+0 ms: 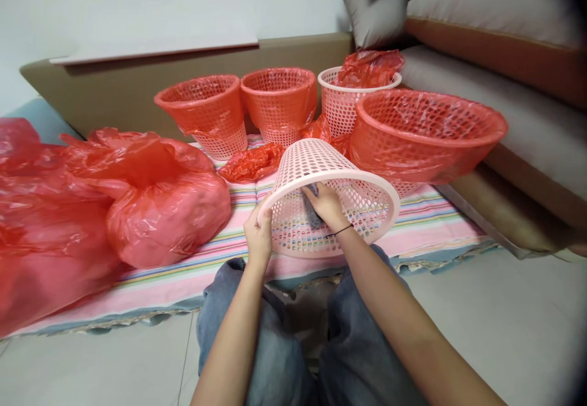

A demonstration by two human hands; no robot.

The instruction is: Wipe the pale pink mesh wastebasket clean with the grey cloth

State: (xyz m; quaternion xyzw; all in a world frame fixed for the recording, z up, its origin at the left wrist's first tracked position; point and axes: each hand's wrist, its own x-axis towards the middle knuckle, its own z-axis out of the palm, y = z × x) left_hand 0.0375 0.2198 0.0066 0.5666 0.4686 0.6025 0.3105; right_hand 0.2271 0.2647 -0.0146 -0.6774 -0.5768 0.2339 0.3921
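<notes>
Left hand [259, 232] grips the tilted pink wastebasket [316, 155]; right hand [327, 204] holds a grey cloth [312, 215] inside. A weak rim grip could let it roll.

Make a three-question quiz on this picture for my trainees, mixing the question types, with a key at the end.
1. Multiple choice: what does the right hand hold inside the tilted pink basket?
A) a bottle
B) a grey cloth
C) a pair of scissors

2. True or false: the left hand grips the rim of that basket.

3. Fill in the blank: a thin dark band circles the ____ wrist.

Key: 1. B; 2. True; 3. right.
</notes>
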